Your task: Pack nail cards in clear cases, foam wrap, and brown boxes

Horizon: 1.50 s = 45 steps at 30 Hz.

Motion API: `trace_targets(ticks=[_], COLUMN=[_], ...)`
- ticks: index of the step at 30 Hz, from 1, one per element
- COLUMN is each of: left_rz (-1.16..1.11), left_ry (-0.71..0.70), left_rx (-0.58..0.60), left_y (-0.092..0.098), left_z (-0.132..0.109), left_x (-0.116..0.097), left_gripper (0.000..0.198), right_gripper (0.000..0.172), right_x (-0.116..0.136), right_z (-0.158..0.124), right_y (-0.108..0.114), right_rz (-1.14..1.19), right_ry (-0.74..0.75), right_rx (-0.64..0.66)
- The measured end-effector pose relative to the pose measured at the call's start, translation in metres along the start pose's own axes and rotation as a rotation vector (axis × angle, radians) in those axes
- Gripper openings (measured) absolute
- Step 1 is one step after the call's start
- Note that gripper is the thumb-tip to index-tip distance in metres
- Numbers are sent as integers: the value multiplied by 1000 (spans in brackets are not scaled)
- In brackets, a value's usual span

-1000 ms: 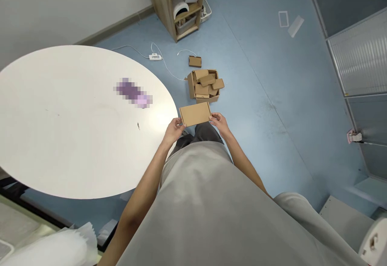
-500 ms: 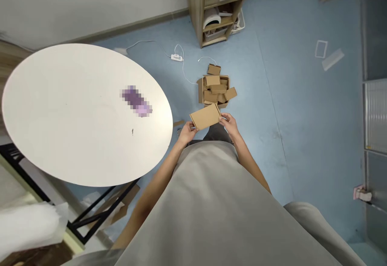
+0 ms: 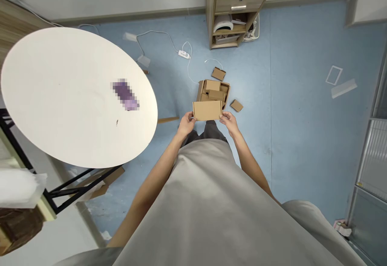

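A flat brown cardboard box is held level in front of my body. My left hand grips its left end, and my right hand grips its right end, thumbs on the near side. Just beyond it on the floor stands an open carton with several small cardboard boxes inside; the held box hides its near part. One small box lies on the floor behind the carton, and another small box lies to its right.
A white round table at the left bears a blurred purple object. A wooden cabinet stands against the wall. A white power strip and its cable lie on the blue floor. A white frame lies at the right.
The view has turned and shifted. The held box, tilted before, is now level, still between both hands. The small box at the carton's right now shows apart from it.
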<state>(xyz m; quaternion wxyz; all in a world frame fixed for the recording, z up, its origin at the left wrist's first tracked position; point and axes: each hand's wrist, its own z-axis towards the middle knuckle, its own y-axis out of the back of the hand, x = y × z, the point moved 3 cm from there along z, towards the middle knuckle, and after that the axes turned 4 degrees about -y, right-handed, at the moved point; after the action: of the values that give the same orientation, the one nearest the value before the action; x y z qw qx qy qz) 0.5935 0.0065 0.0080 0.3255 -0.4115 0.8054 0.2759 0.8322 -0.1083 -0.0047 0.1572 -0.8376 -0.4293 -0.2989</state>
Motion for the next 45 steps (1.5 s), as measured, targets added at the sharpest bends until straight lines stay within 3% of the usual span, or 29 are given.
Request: trace_targets(ticks=[6, 9, 12, 15, 18, 21, 25, 29, 33, 35, 38, 45], left_rz=[6, 38, 109, 104, 73, 29, -32, -35, -51, -80, -129, -171], left_ry=[-49, -50, -43, -48, -35, -38, -57, -42, -25, -13, 37, 109], left_rx=[-24, -59, -114, -88, -42, -26, -20, -100, -149, -170, -199, -193], left_y=[-11, -11, 4, 29, 62, 105, 179, 263, 327, 347, 361, 359], left_z=[21, 29, 26, 10, -11, -31, -53, -72, -90, -96, -102, -100], left_x=[-8, -9, 3, 26, 55, 82, 111, 138, 161, 170, 183, 194], left_gripper=[45, 53, 57, 51, 44, 39, 33, 30, 32, 33, 35, 35], right_gripper=[52, 47, 40, 35, 34, 34, 39, 45, 45, 44, 45, 49], right_x=[13, 17, 18, 11, -1, -15, -38, -63, -77, -76, -70, -66], right_z=[19, 28, 30, 27, 21, 9, -17, -52, -83, -91, -91, -68], right_y=[0, 5, 7, -6, -39, -91, -180, -265, -323, -340, -354, -372], right_rz=[27, -13, -135, -217, -240, -260, -307, -360, -432, -466, -491, -492], right_ry=[-24, -10, 37, 77, 98, 147, 212, 259, 263, 258, 264, 269], right_rx=[3, -121, -273, -281, -242, -197, -125, -65, -17, 17, 26, 42])
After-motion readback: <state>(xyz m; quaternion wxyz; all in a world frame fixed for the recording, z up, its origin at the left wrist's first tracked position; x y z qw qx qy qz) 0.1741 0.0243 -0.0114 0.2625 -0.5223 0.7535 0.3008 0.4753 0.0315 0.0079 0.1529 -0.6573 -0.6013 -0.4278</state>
